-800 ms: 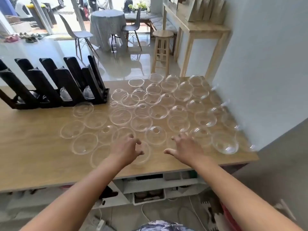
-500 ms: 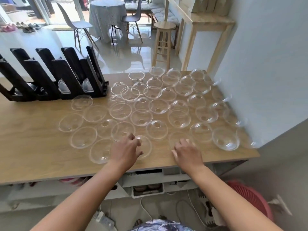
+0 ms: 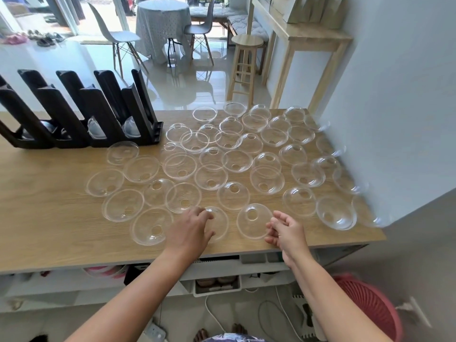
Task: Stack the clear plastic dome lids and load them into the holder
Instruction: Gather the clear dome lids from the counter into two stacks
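Setting: small café or drinks shop, seen from your side of the service counter. Evidence you can check: wooden tabletop (image 3: 49,223) spread with clear dome lids (image 3: 233,196) (dozens, loose); black slotted lid holder (image 3: 81,114) at its far left; beyond it, a glossy tiled floor (image 3: 185,82), a cloth-covered round table (image 3: 164,25) with moulded chairs (image 3: 116,35), a wooden stool (image 3: 245,60), a cushioned bench (image 3: 237,17) and shoes (image 3: 37,38) by the open entrance.
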